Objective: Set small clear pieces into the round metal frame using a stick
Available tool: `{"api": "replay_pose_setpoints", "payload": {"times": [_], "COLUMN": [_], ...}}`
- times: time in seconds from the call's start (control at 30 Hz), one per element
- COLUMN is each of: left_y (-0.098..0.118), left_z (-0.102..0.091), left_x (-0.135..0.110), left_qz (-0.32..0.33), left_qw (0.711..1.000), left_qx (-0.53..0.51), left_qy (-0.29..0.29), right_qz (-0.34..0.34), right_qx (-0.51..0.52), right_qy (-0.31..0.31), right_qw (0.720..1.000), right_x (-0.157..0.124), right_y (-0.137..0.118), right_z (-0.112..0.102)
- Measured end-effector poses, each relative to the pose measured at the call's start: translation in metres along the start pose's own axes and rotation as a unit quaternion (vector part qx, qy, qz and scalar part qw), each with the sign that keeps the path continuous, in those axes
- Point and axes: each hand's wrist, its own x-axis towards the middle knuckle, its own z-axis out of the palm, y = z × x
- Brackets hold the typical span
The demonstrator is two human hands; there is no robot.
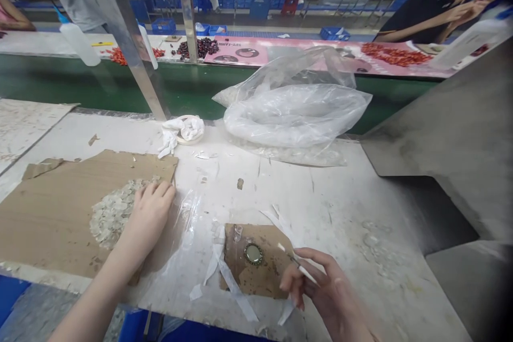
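Observation:
My left hand rests at the right side of a pile of small translucent flakes on a brown cardboard sheet. Its fingers are curled down together, and whatever lies under the fingertips is hidden. Between the fingers of my right hand is a thin white-handled tool with a pale tip, resembling a small brush. That tip points left over a smaller cardboard piece. On this piece lies a round disc with a dark beaded rim and a pale centre, touched by neither hand.
White paper strips edge the small cardboard. A clear plastic bag and a tape roll with crumpled white tissue lie behind. Metal panels stand at right, a slanted post at left. Other people work across the green belt.

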Motion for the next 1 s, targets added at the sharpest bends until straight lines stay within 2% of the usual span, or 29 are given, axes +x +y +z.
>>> {"api": "replay_pose_setpoints", "payload": {"times": [0.13,0.2,0.27,0.3,0.37,0.4,0.47,0.53,0.67,0.83,0.9,1.0], "left_y": [-0.021,-0.023,-0.011,0.0,0.027,0.042,0.067,0.081,0.087,0.087,0.091,0.099], "left_z": [-0.013,-0.018,-0.017,-0.014,-0.005,0.001,0.013,0.023,0.032,0.026,0.02,0.01], "left_x": [-0.008,-0.015,-0.024,-0.029,-0.038,-0.042,-0.048,-0.051,-0.054,-0.063,-0.066,-0.066], "left_qz": [-0.068,-0.103,-0.09,-0.06,0.028,0.04,0.019,-0.016,-0.067,-0.107,-0.119,-0.142], "left_qw": [0.996,0.99,0.989,0.99,0.986,0.967,0.956,0.952,0.94,0.912,0.892,0.845], "left_qx": [0.019,0.024,-0.006,-0.048,-0.152,-0.253,-0.292,-0.307,-0.333,-0.392,-0.431,-0.509], "left_qy": [0.058,0.099,0.119,0.119,0.067,0.01,0.002,0.013,0.04,0.062,0.065,0.08], "right_qz": [-0.03,-0.039,-0.045,-0.052,-0.075,-0.088,-0.102,-0.101,-0.117,-0.14,-0.143,-0.139], "right_qx": [-0.107,-0.164,-0.196,-0.21,-0.237,-0.247,-0.268,-0.29,-0.335,-0.355,-0.353,-0.349], "right_qy": [0.043,0.055,0.053,0.047,0.029,0.021,0.018,0.017,0.005,-0.013,-0.024,-0.025], "right_qw": [0.993,0.984,0.978,0.975,0.968,0.965,0.958,0.952,0.935,0.924,0.924,0.926], "right_x": [-0.001,0.0,0.001,0.002,0.004,0.004,0.005,0.005,0.005,0.007,0.007,0.007], "right_y": [0.007,0.011,0.014,0.015,0.017,0.019,0.021,0.023,0.028,0.032,0.033,0.033], "right_z": [0.004,0.004,0.004,0.005,0.007,0.008,0.011,0.013,0.013,0.012,0.012,0.012]}}
